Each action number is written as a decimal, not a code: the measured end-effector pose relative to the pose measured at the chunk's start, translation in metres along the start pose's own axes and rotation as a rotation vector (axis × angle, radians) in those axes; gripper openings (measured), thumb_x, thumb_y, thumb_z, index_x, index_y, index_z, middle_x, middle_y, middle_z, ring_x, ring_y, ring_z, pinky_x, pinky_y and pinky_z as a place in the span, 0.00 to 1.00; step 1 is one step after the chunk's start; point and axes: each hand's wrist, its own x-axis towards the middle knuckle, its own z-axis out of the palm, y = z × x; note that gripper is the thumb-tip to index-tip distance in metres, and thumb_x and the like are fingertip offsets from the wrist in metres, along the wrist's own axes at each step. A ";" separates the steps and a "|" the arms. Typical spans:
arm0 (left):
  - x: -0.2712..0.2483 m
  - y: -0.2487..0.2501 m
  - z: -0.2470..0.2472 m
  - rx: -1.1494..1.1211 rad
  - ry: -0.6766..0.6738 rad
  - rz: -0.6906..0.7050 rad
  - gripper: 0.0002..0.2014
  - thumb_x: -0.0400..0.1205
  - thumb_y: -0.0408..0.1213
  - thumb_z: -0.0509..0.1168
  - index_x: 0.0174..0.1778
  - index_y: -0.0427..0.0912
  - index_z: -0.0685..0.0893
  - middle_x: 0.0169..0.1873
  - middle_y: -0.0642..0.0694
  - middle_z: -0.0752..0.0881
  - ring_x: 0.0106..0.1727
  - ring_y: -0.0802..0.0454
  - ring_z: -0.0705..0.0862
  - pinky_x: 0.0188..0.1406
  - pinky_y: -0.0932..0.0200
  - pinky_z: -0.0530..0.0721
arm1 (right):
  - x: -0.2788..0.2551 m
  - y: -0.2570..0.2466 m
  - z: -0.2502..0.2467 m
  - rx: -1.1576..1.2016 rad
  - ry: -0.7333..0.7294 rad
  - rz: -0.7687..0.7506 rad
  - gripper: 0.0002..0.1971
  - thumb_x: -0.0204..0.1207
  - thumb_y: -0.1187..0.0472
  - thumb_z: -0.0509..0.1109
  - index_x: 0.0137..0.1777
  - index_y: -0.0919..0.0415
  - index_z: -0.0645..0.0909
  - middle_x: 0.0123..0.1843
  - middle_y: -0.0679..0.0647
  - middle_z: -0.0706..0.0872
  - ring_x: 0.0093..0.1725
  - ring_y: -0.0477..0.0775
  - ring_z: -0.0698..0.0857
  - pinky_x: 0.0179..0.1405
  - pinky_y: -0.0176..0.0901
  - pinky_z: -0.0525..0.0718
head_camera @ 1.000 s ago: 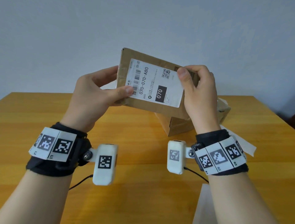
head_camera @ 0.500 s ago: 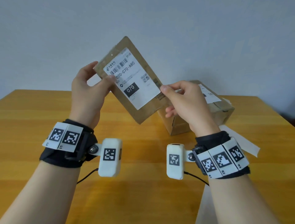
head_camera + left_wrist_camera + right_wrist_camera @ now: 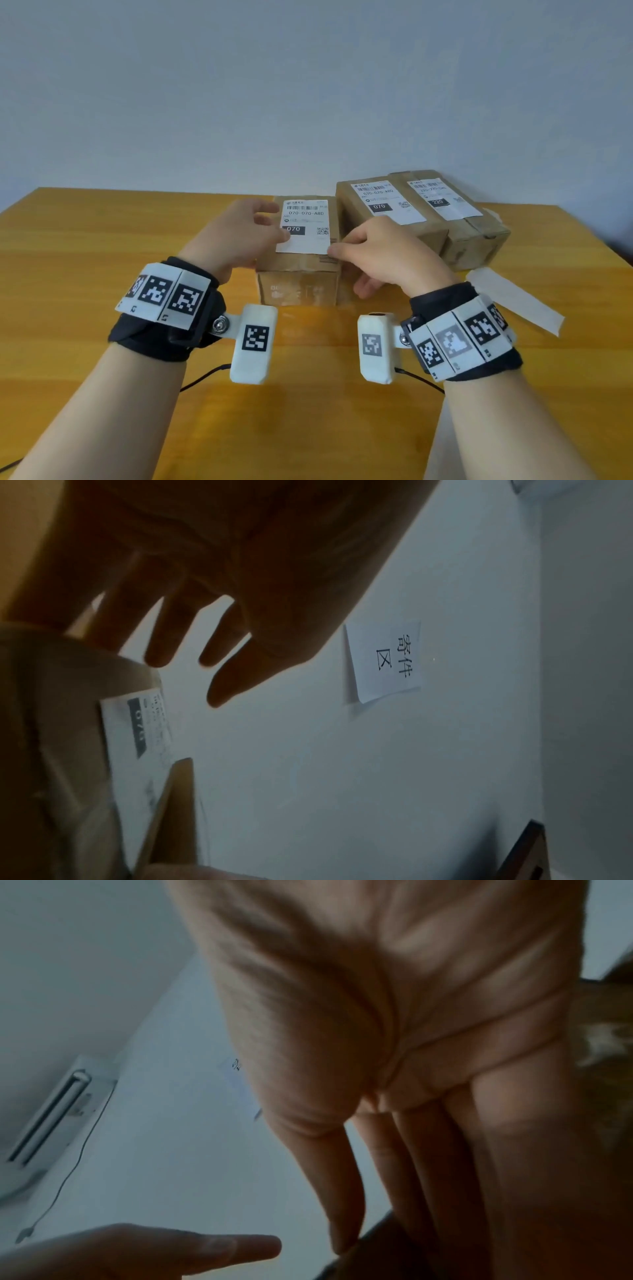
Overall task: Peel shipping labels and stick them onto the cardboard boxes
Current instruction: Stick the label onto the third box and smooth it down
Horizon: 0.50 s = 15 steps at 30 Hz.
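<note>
A small cardboard box stands on the wooden table with a white shipping label marked 070 stuck on its top face. My left hand hovers at the box's upper left edge with its fingers spread and straight; the left wrist view shows that hand holding nothing above the box. My right hand lies against the box's right side, thumb tip at the label's near right corner. In the right wrist view its fingers run straight down.
Two more labelled boxes stand just right of it: one marked 070 and one marked 220. White backing strips lie at the right. A paper sign hangs on the wall behind.
The box was held up in the air in both hands; now it stands on the table left of the other boxes. Both hands have loosened from it.
</note>
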 end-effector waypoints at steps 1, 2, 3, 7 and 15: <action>0.000 0.000 0.001 0.038 0.001 -0.001 0.21 0.86 0.37 0.73 0.76 0.51 0.82 0.67 0.49 0.83 0.57 0.52 0.86 0.44 0.49 0.90 | -0.001 -0.001 -0.003 0.019 0.048 -0.011 0.12 0.86 0.45 0.70 0.57 0.50 0.89 0.41 0.51 0.94 0.26 0.49 0.91 0.31 0.44 0.92; 0.000 -0.001 0.002 0.069 0.001 -0.005 0.19 0.86 0.39 0.73 0.74 0.53 0.83 0.68 0.50 0.83 0.59 0.49 0.87 0.49 0.44 0.93 | -0.003 -0.002 -0.006 0.019 0.132 -0.030 0.11 0.86 0.45 0.69 0.53 0.49 0.88 0.38 0.50 0.94 0.25 0.46 0.89 0.25 0.40 0.87; 0.000 0.000 0.002 0.090 -0.002 -0.012 0.17 0.86 0.40 0.73 0.72 0.55 0.84 0.68 0.50 0.85 0.61 0.47 0.88 0.53 0.40 0.94 | -0.003 -0.001 -0.011 -0.006 0.246 -0.056 0.12 0.87 0.45 0.68 0.49 0.49 0.88 0.36 0.49 0.93 0.28 0.45 0.89 0.25 0.40 0.83; -0.004 0.000 0.005 0.137 -0.038 -0.030 0.15 0.87 0.40 0.72 0.69 0.57 0.85 0.60 0.50 0.90 0.57 0.44 0.91 0.57 0.37 0.94 | 0.007 0.024 -0.028 -0.130 0.655 -0.090 0.14 0.84 0.43 0.64 0.56 0.45 0.89 0.55 0.46 0.90 0.61 0.57 0.85 0.52 0.50 0.85; 0.008 0.003 0.028 0.193 -0.077 -0.057 0.24 0.87 0.36 0.72 0.78 0.54 0.77 0.63 0.44 0.88 0.49 0.45 0.93 0.48 0.43 0.95 | 0.023 0.083 -0.056 -0.300 0.537 0.374 0.29 0.81 0.28 0.56 0.74 0.41 0.77 0.81 0.60 0.72 0.82 0.72 0.60 0.80 0.74 0.62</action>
